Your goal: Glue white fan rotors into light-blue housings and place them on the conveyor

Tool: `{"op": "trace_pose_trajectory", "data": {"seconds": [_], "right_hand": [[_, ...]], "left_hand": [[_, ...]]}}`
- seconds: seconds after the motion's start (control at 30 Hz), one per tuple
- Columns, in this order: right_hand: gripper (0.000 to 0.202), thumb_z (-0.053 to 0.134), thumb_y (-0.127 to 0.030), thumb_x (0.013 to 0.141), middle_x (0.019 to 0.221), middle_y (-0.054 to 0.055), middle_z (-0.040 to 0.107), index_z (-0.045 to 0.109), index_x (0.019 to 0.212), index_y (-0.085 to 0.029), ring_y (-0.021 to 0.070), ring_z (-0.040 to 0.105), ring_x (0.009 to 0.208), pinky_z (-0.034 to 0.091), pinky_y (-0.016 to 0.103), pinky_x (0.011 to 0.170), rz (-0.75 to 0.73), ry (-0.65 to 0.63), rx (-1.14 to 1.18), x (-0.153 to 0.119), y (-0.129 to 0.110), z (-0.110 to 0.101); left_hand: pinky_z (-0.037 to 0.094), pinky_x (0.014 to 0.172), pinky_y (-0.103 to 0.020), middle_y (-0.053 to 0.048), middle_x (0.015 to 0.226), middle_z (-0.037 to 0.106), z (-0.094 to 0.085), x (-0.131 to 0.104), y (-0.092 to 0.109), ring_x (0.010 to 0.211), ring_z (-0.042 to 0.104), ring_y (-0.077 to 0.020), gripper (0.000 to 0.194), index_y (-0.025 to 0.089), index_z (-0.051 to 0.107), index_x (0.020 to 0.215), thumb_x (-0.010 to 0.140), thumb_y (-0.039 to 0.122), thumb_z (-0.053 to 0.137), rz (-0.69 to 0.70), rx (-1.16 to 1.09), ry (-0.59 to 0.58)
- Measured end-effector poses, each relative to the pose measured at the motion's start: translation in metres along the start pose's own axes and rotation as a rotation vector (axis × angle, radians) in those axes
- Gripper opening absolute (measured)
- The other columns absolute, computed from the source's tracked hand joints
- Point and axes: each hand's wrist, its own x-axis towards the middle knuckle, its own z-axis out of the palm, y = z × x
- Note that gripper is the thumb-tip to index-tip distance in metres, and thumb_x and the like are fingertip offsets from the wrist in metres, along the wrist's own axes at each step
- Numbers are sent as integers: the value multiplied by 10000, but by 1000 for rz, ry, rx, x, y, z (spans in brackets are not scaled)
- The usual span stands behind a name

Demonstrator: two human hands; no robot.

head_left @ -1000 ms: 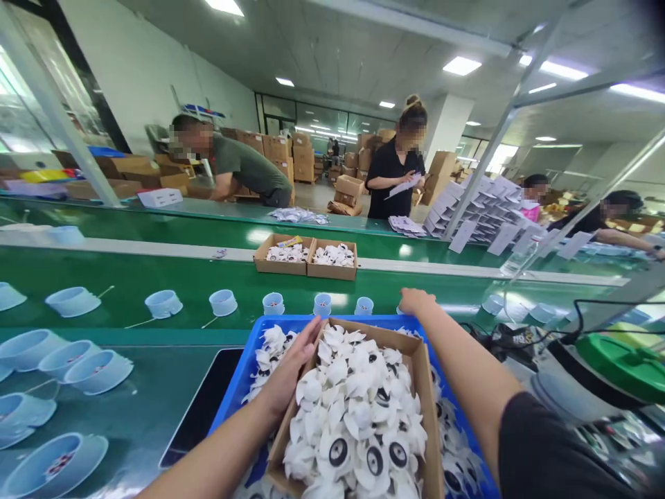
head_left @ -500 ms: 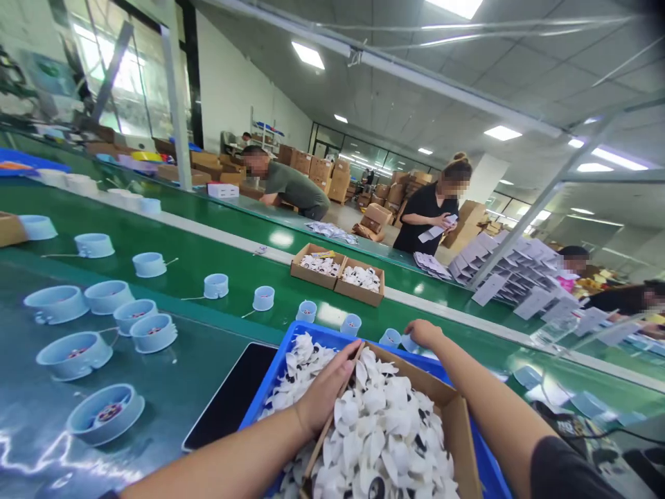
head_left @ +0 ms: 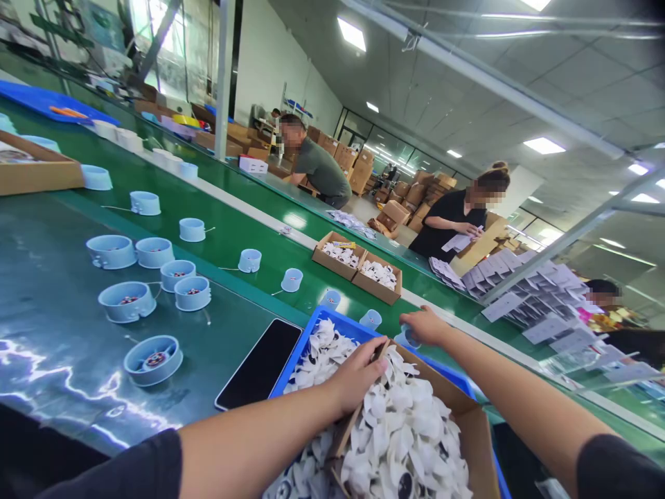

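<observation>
lower centre: left hand (head_left: 361, 371) gripping carton (head_left: 481, 443) rim; right hand (head_left: 424, 326) at cup (head_left: 406, 339), grip unclear. tug on rim could tip carton, spill heaped fans (head_left: 408, 423).

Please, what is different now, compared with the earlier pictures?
The camera view has turned left, so the scene sits farther right and slants more. The left hand, earlier flat along the wall of the cardboard box, now bends over its rim and seems to hold it. The right hand stays by a blue cup; the box remains over the blue tray.
</observation>
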Motion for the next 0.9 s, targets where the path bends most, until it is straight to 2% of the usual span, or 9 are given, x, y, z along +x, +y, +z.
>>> {"op": "trace_pose_trajectory", "data": {"seconds": [0.1, 0.2, 0.33, 0.53, 0.7, 0.8, 0.9], "right_hand": [[389, 629, -339, 973, 1281, 104, 564, 555, 1312, -163, 260, 562, 1176, 486, 502, 1015, -86, 2, -11, 21, -26, -3], [382, 622, -353, 979, 1251, 102, 579, 559, 1301, -157, 241, 594, 1113, 525, 464, 965, -122, -3, -6, 43, -51, 8], [335, 612, -358, 986, 1194, 92, 602, 589, 1237, -137, 221, 617, 1052, 550, 425, 916, -131, 15, -36, 53, -64, 17], [287, 616, -341, 982, 1220, 94, 585, 608, 1187, -139, 214, 603, 1057, 537, 424, 928, -245, 72, -94, 52, -73, -4], [300, 636, -320, 965, 1355, 106, 514, 606, 1208, -147, 250, 548, 1173, 475, 484, 1020, -427, 88, -58, 65, -96, -19], [289, 634, -314, 965, 1407, 105, 482, 614, 1205, -154, 272, 490, 1264, 424, 515, 1077, -536, 90, -17, 77, -114, -20], [297, 623, -336, 976, 1334, 106, 539, 611, 1205, -148, 251, 549, 1193, 483, 480, 1020, -586, 82, 30, 83, -126, -16]], "left_hand": [[245, 1210, -494, -149, 1551, 419, 1, 1, 0, 1448, 352, -331, 681, 154, 414, 1498, 891, 442, 526, -1, 32, 6], [272, 1198, -492, -141, 1535, 444, 2, -1, 2, 1428, 384, -327, 666, 170, 423, 1496, 883, 408, 531, -1, 76, 4], [271, 1199, -484, -161, 1535, 436, 0, -5, 10, 1420, 391, -339, 710, 151, 429, 1498, 840, 372, 575, -6, 147, 7], [265, 1208, -460, -177, 1527, 438, -2, -8, 23, 1421, 392, -338, 753, 110, 421, 1501, 806, 350, 587, -25, 210, -17], [251, 1217, -447, -177, 1540, 419, -2, -9, 24, 1437, 373, -317, 753, 103, 402, 1507, 818, 354, 572, -32, 244, -35], [248, 1220, -447, -165, 1547, 415, -3, -9, 23, 1442, 368, -314, 750, 119, 399, 1509, 826, 378, 569, -30, 261, -44], [253, 1217, -457, -155, 1554, 409, -3, -9, 23, 1443, 366, -313, 753, 140, 392, 1514, 830, 401, 569, -31, 271, -45]]}}
